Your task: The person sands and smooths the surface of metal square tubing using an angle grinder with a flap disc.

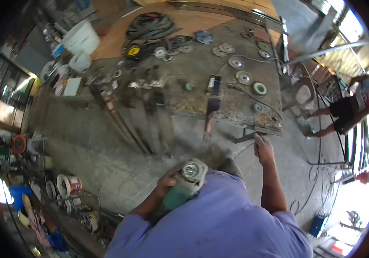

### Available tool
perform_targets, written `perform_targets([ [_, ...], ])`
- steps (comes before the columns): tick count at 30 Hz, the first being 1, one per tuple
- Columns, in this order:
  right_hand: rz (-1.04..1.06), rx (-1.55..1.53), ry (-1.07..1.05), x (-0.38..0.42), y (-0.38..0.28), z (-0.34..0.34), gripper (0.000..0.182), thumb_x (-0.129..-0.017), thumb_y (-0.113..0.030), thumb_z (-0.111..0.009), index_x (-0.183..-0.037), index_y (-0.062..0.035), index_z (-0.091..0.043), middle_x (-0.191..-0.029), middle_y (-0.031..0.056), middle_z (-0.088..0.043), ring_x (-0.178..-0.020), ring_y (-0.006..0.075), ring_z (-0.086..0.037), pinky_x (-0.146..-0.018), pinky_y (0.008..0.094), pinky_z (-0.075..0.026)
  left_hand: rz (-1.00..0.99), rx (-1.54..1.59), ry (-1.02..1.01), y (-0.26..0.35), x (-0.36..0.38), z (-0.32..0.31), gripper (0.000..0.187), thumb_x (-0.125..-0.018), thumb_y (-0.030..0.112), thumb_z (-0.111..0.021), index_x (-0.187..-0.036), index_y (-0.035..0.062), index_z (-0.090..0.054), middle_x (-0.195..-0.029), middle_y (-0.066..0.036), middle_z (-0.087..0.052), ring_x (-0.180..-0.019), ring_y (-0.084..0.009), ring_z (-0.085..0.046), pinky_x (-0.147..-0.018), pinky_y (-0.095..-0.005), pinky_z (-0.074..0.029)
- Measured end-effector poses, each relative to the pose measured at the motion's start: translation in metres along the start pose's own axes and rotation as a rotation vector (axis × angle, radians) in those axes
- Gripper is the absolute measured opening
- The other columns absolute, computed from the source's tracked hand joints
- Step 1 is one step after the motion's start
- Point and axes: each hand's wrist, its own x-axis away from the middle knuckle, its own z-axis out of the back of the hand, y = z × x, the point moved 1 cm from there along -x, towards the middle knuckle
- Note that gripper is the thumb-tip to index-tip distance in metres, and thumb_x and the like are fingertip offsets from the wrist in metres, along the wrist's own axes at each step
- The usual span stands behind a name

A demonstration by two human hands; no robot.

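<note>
My left hand [166, 181] is closed around the green body of an angle grinder [180, 191], held against my shirt with its grey gear head facing up. No disc can be made out on it. My right hand [262, 147] is curled shut just below the front right corner of the workbench [184, 96]; whether something small is inside it is hidden. Nearest to that hand on the bench are a small disc [258, 107], a white and green disc [259, 89] and a dark power cord [257, 98].
More discs [243, 78], a coiled black hose [150, 26] and a white bucket [81, 38] are on the bench. Long metal bars [124, 124] lean off its front edge. Another person [352, 107] is at the far right. Paint buckets [69, 185] stand at the lower left.
</note>
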Motion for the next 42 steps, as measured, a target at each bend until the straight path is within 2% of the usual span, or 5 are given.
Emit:
perform_targets([
  [5,0.039,0.183,-0.033,-0.137,-0.062,0.006,0.043,-0.095,-0.040,-0.066,-0.093,0.0023,-0.068,-0.069,0.0084,-0.058,-0.067,0.0180,-0.056,-0.064,0.0361,-0.045,-0.241,0.048,0.271,-0.004,-0.020,0.004,0.086,-0.070,0.046,-0.071,-0.134,-0.0081,-0.052,-0.121,-0.035,-0.062,-0.107,-0.0383,-0.068,-0.092,-0.0429,-0.058],
  [13,0.372,0.535,-0.129,-0.356,-0.111,-0.031,0.041,-0.089,-0.040,-0.068,-0.107,-0.0031,-0.071,-0.097,0.0239,-0.072,-0.094,0.0412,-0.070,-0.084,0.0453,-0.053,-0.497,0.034,0.587,-0.010,-0.092,-0.042,0.089,-0.070,0.050,-0.069,-0.134,-0.0086,-0.052,-0.116,-0.037,-0.063,-0.097,-0.0372,-0.069,-0.081,-0.0397,-0.059],
  [20,0.458,0.759,-0.188,-0.502,-0.138,-0.100,0.042,-0.088,-0.035,-0.067,-0.121,-0.0086,-0.068,-0.111,0.0243,-0.072,-0.103,0.0421,-0.069,-0.089,0.0501,-0.054,-0.666,0.061,0.857,-0.033,-0.126,-0.077,0.073,-0.077,0.040,-0.071,-0.134,-0.0026,-0.055,-0.111,-0.023,-0.070,-0.097,-0.0325,-0.069,-0.091,-0.0437,-0.054],
  [28,0.755,0.814,-0.533,-0.508,-0.151,-0.244,0.030,-0.086,-0.025,-0.062,-0.104,-0.0032,-0.074,-0.102,0.0215,-0.073,-0.102,0.0375,-0.071,-0.089,0.0496,-0.057,-0.790,0.230,1.025,-0.060,-0.142,-0.073,0.087,-0.072,0.039,-0.080,-0.141,-0.0044,-0.050,-0.124,-0.020,-0.066,-0.112,-0.0277,-0.066,-0.100,-0.0414,-0.051],
  [42,0.759,0.814,-0.822,-0.433,-0.176,-0.343,0.036,-0.090,-0.016,-0.055,-0.124,-0.0093,-0.066,-0.117,0.0175,-0.072,-0.103,0.0378,-0.072,-0.084,0.0499,-0.059,-0.898,0.256,1.150,-0.066,-0.158,-0.098,0.092,-0.071,0.041,-0.082,-0.143,-0.0056,-0.048,-0.127,-0.020,-0.064,-0.116,-0.0285,-0.065,-0.103,-0.0419,-0.050],
])
